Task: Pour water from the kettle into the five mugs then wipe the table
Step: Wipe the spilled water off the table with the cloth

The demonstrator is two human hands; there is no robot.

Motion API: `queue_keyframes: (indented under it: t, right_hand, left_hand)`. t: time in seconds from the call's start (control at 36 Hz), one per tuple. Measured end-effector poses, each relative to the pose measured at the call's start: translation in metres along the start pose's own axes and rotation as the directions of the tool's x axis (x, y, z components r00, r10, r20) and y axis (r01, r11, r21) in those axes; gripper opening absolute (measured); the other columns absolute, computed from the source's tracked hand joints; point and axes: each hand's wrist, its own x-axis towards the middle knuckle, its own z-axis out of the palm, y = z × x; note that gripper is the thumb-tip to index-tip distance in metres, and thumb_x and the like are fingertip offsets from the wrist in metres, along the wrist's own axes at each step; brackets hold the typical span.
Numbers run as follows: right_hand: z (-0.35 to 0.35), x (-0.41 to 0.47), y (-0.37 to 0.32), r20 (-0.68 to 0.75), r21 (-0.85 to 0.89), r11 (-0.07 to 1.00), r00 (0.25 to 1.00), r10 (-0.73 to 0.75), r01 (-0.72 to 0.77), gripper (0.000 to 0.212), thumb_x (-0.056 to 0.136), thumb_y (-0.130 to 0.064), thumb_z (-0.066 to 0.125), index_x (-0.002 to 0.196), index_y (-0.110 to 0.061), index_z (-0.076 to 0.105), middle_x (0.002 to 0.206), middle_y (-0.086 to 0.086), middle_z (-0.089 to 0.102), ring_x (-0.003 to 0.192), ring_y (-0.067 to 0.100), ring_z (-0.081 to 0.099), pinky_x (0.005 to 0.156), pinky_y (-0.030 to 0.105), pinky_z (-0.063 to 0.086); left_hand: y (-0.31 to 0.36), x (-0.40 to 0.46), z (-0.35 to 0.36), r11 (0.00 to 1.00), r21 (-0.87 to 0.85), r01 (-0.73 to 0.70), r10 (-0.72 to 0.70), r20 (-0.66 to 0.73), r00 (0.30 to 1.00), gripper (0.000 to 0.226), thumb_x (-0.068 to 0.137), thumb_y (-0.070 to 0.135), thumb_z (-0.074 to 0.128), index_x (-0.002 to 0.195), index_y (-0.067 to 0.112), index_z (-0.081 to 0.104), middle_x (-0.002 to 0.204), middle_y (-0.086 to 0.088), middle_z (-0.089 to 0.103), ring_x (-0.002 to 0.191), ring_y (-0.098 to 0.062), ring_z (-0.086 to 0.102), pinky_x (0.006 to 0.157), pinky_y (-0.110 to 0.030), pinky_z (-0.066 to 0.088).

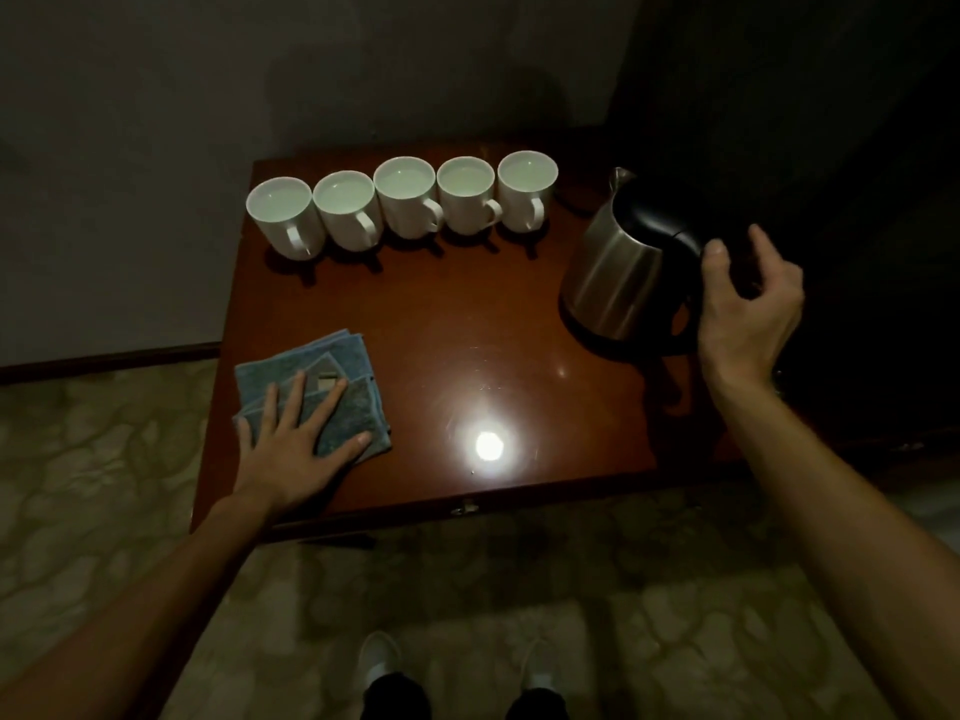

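Already the five mugs [402, 205] in the row at the far edge of the surface [467, 324] look filled, so the pouring part seems done and only the wiping is left. Your right hand [748, 304] is beside the handle of the kettle [618, 272], fingers loosely curved and gripping nothing, and the kettle stands at the right side. Your left hand [291, 439] lies flat, fingers spread, on the folded blue cloth [317, 387] near the front left corner.

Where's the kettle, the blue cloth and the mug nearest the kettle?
kettle [615, 275], head view, on its steel side.
blue cloth [345, 356], head view, on its bare far corner.
mug nearest the kettle [517, 210], head view, on its white wall.
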Motion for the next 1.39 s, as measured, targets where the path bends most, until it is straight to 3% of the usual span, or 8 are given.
queue_keyframes:
  t: [0.14, 0.31, 0.44, 0.64, 0.78, 0.94, 1.25, 1.39]
  right_hand:
    - [-0.005, -0.003, -0.004, -0.012, -0.025, 0.996, 0.997, -0.081, 0.081, 0.078, 0.098, -0.062, 0.060, 0.162, -0.017, 0.050, 0.150, 0.009, 0.050, 0.129, 0.009, 0.047, 0.094, 0.001, 0.034]
    - [-0.004, -0.010, -0.028, -0.105, -0.038, 0.933, 0.927, -0.361, 0.359, 0.069, 0.100, -0.054, 0.060, 0.152, -0.009, 0.060, 0.136, 0.015, 0.054, 0.127, 0.030, 0.055, 0.107, 0.057, 0.051]
    - [0.013, -0.034, -0.049, 0.017, 0.046, 0.826, 0.827, -0.562, 0.561, 0.055, 0.098, -0.035, 0.064, 0.142, -0.001, 0.066, 0.131, 0.030, 0.058, 0.122, 0.028, 0.052, 0.100, 0.044, 0.051]
    - [0.044, -0.072, -0.049, 0.415, 0.108, 0.922, 0.826, -0.381, 0.371, 0.063, 0.096, -0.049, 0.059, 0.147, -0.013, 0.066, 0.140, -0.001, 0.053, 0.131, 0.012, 0.050, 0.105, 0.006, 0.035]
    - [0.072, -0.119, -0.037, 0.794, -0.003, 0.912, 0.555, -0.247, 0.410, 0.049, 0.108, -0.031, 0.066, 0.155, -0.020, 0.060, 0.161, 0.001, 0.050, 0.147, 0.013, 0.044, 0.119, 0.026, 0.029]
    - [0.106, -0.153, -0.027, 0.937, -0.048, 0.861, 0.321, -0.136, 0.506, 0.065, 0.109, -0.040, 0.060, 0.169, -0.025, 0.041, 0.176, 0.003, 0.035, 0.161, 0.025, 0.032, 0.129, 0.051, 0.031]
    - [0.100, -0.134, -0.015, 0.805, -0.257, 0.885, 0.592, -0.026, 0.388, 0.055, 0.112, -0.013, 0.050, 0.167, -0.015, 0.042, 0.171, 0.007, 0.044, 0.156, 0.025, 0.040, 0.127, 0.034, 0.027]
    - [0.097, -0.128, -0.006, 0.792, -0.289, 0.885, 0.610, 0.007, 0.366, 0.060, 0.113, -0.012, 0.048, 0.171, -0.017, 0.034, 0.173, 0.008, 0.041, 0.157, 0.026, 0.042, 0.125, 0.034, 0.033]
  left_hand:
    - [0.002, 0.002, 0.000, 1.000, 0.000, -0.001, 0.001, 0.011, 1.000, 0.094, 0.062, 0.105, 0.004, 0.146, 0.068, -0.017, 0.166, 0.010, -0.029, 0.155, -0.025, -0.024, 0.121, -0.064, -0.010]
    - [0.005, 0.006, -0.001, 1.000, -0.002, -0.006, 0.007, 0.023, 1.000, 0.093, 0.062, 0.105, 0.005, 0.145, 0.069, -0.017, 0.167, 0.010, -0.028, 0.154, -0.024, -0.026, 0.121, -0.064, -0.011]
    - [0.006, 0.006, -0.002, 1.000, -0.010, -0.018, 0.018, 0.016, 1.000, 0.093, 0.062, 0.104, 0.006, 0.145, 0.068, -0.017, 0.167, 0.009, -0.027, 0.155, -0.025, -0.025, 0.120, -0.064, -0.011]
    - [0.010, 0.007, -0.005, 1.000, -0.001, -0.028, 0.028, 0.026, 0.999, 0.092, 0.061, 0.104, 0.005, 0.143, 0.068, -0.019, 0.165, 0.010, -0.031, 0.155, -0.027, -0.025, 0.120, -0.065, -0.011]
    - [0.025, 0.012, -0.008, 0.999, 0.009, -0.031, 0.031, 0.044, 0.999, 0.095, 0.065, 0.104, 0.007, 0.148, 0.065, -0.017, 0.162, 0.009, -0.033, 0.154, -0.029, -0.026, 0.120, -0.065, -0.012]
    - [0.059, 0.024, -0.009, 0.997, 0.043, -0.066, 0.062, 0.082, 0.995, 0.086, 0.080, 0.094, 0.020, 0.150, 0.063, -0.018, 0.166, 0.005, -0.031, 0.153, -0.031, -0.029, 0.120, -0.065, -0.012]
    - [0.171, 0.043, 0.002, 0.921, 0.168, -0.352, 0.329, 0.153, 0.932, 0.081, 0.099, 0.064, 0.037, 0.161, 0.040, -0.009, 0.164, -0.002, -0.035, 0.149, -0.038, -0.034, 0.118, -0.070, -0.013]
    - [0.168, 0.048, 0.004, 0.912, 0.148, -0.383, 0.364, 0.140, 0.921, 0.081, 0.098, 0.069, 0.033, 0.159, 0.044, -0.013, 0.164, 0.001, -0.035, 0.150, -0.032, -0.034, 0.120, -0.065, -0.014]
